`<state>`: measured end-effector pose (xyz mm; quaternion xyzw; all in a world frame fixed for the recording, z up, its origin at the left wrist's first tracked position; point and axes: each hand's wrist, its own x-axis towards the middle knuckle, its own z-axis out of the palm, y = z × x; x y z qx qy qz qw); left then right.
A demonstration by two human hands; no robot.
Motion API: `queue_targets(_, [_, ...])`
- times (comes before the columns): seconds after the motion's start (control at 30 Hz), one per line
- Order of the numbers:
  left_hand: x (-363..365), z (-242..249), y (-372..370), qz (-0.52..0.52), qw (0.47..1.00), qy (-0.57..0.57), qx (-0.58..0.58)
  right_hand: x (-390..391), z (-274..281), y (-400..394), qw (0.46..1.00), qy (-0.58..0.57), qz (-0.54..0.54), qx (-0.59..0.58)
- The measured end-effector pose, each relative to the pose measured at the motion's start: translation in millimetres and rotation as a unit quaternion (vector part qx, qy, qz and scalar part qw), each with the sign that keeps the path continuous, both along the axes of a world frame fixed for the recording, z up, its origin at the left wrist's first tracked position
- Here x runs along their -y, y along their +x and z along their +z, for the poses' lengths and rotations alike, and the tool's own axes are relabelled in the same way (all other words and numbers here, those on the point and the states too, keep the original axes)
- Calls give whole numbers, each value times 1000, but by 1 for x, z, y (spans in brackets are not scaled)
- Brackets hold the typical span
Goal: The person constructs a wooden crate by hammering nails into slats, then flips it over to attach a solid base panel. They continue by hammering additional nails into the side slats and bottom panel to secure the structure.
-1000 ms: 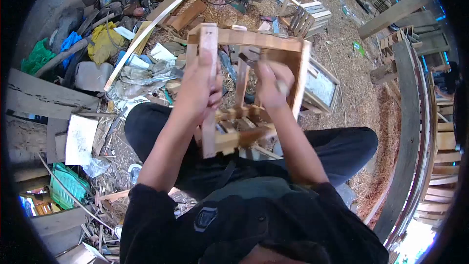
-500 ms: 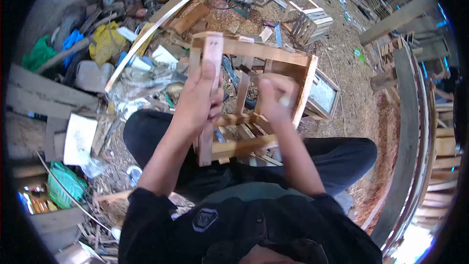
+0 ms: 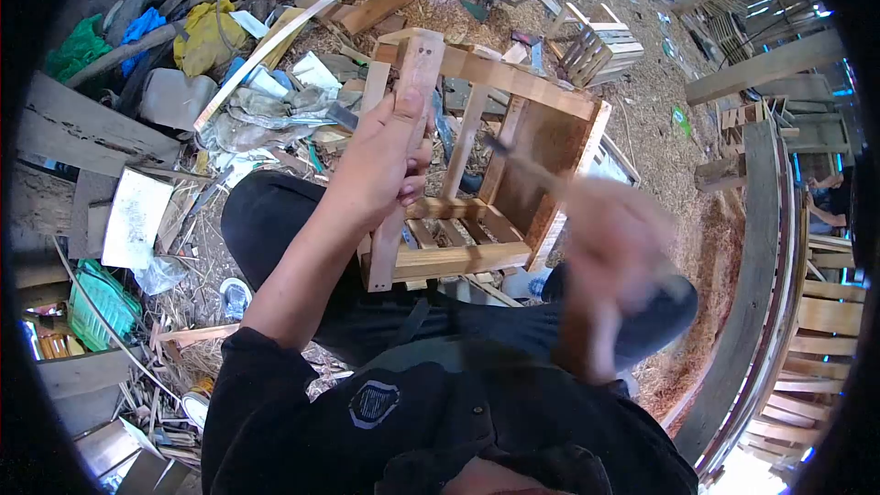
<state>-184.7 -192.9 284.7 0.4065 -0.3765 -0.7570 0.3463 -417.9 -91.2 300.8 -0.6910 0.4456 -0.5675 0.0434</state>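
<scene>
A small wooden frame (image 3: 458,261) with slats and a solid side panel stands tilted over my lap. My left hand (image 3: 371,160) is closed around its pale left post (image 3: 419,69), thumb along the wood; small dark dots mark both ends of the post. To the right of the frame is my right hand (image 3: 623,238), smeared by motion, with its fingers wrapped round the handle of what looks like a hammer (image 3: 527,163). The tool's dark end points left, over the frame's opening, apart from the post.
Scrap wood, plastic and a yellow bag (image 3: 209,37) litter the left side, crossed by a long pale strip (image 3: 307,27). Slatted crates (image 3: 600,50) lie on the shavings ahead. A long grey beam (image 3: 747,302) runs along the right. My crossed legs (image 3: 275,229) lie beneath the frame.
My right hand has swung right and toward me, away from the frame's inside, carrying the tool. My left hand keeps its grip on the post. The view has shifted slightly.
</scene>
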Motion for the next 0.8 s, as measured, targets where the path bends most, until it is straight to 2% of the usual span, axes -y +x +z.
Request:
queue_targets(0.03, [-1,-2,-2,-5,1000,1,0,14,-60,21,984,100,-148,15])
queue_targets(0.07, [-7,-3,-6,-7,1000,2,0,32,-111,33,963,178,-138,145])
queue_targets(0.13, [-7,-3,-14,1,999,9,52,30,-105,24,923,281,-89,246])
queue_targets(0.2, [-14,-8,-11,-12,999,19,32,17,-88,13,928,181,-31,324])
queue_targets(0.23, [-12,-6,-9,-2,1000,12,29,12,-62,10,961,119,-51,243])
queue_targets(0.27, [-6,-5,-7,6,1000,0,23,6,-18,12,911,145,163,349])
queue_targets(0.33, [-1,-9,-7,10,1000,-2,3,-12,21,11,911,136,220,321])
queue_targets(0.4, [-1,0,-6,10,1000,-4,-3,-23,34,12,911,119,239,315])
queue_targets(0.47, [-2,1,-7,4,1000,4,-2,-23,33,20,955,68,209,199])
queue_targets(0.5, [-2,2,-7,2,1000,-1,-2,-22,1,24,971,89,94,199])
queue_targets(0.57, [-8,-1,-10,1,1000,-4,-1,8,-95,45,983,143,-77,85])
queue_targets(0.6, [-14,-6,-14,-8,1000,16,16,19,-97,38,968,229,72,73])
queue_targets(0.63, [-13,-9,-18,-14,999,28,32,25,-98,39,955,256,100,116])
queue_targets(0.67, [-19,-9,-22,-36,999,27,7,28,-92,29,956,250,103,117])
queue_targets(0.73, [-16,-16,-16,-67,997,16,-22,10,-56,9,925,318,187,91])
queue_targets(0.77, [-14,-14,-14,-72,997,25,-15,1,-49,15,947,217,179,153])
queue_targets(0.8, [-12,-8,-11,-77,996,34,-7,3,-49,14,948,217,178,152])
